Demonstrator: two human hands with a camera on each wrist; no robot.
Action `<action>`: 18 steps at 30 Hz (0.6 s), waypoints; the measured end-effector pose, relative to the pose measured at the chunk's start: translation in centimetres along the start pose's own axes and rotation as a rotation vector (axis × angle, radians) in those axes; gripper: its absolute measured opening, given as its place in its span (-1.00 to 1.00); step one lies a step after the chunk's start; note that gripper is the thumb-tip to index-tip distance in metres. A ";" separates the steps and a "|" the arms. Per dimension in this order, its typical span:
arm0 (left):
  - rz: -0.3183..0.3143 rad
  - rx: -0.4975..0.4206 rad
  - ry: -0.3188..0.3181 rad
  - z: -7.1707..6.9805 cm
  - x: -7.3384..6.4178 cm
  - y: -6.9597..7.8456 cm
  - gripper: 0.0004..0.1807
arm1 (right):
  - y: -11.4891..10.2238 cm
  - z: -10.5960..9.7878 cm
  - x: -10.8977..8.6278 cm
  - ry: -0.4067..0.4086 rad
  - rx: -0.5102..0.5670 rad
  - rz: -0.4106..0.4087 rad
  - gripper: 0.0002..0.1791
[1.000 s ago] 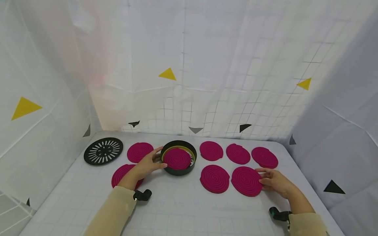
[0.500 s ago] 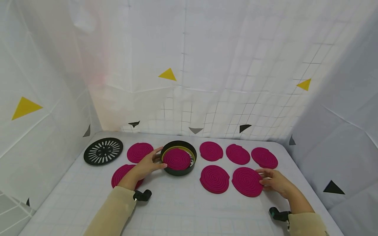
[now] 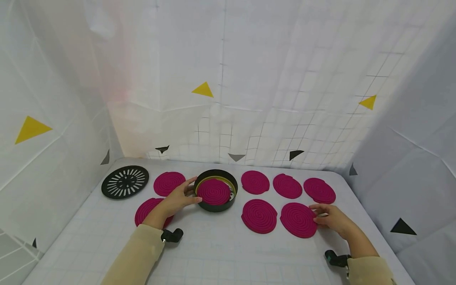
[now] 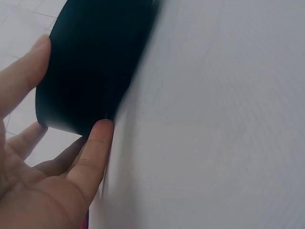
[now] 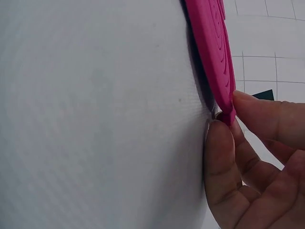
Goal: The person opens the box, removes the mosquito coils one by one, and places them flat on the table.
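Near the table's middle, my left hand (image 3: 179, 198) holds the side of a round black tin (image 3: 218, 207); in the left wrist view, its thumb and fingers (image 4: 97, 138) press against the dark wall (image 4: 90, 67). A magenta mosquito coil (image 3: 213, 192) lies inside the tin. On the right, my right hand (image 3: 334, 221) pinches the edge of another mosquito coil (image 3: 297, 220). The right wrist view has the thumb on that coil's upper face (image 5: 212, 52) and fingertips beneath its edge, close over the white tabletop.
Several more mosquito coils lie flat on the white table: a row at the back right (image 3: 255, 182), one in front (image 3: 259, 216), and two at the left (image 3: 169, 183), one partly under my left forearm. A black slotted lid (image 3: 125, 182) lies far left. White sheeting surrounds the table.
The coil under my right fingers has shifted very slightly to the right and nearer. My left hand and the tin have stayed in place.
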State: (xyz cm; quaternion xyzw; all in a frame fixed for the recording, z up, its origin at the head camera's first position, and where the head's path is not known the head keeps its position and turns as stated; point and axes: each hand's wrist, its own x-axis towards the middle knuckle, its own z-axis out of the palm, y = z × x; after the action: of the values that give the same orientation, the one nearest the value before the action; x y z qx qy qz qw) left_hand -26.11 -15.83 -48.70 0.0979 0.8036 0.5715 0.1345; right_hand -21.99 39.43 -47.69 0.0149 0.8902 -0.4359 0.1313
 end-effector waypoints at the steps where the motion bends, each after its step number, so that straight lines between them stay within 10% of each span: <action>1: 0.003 0.000 0.000 0.0 0.0 0.0 0.00 | 0.0 0.0 0.0 0.004 -0.006 -0.003 -0.46; 18: 0.005 -0.039 -0.004 0.0 0.1 -0.2 0.00 | -0.6 0.1 -0.4 0.030 0.021 -0.005 -0.49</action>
State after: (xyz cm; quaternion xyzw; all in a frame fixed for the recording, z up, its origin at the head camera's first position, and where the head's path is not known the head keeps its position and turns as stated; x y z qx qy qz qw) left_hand -26.20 -15.85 -48.90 0.0985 0.7918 0.5871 0.1366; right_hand -21.69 39.01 -47.22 0.0207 0.8875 -0.4452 0.1168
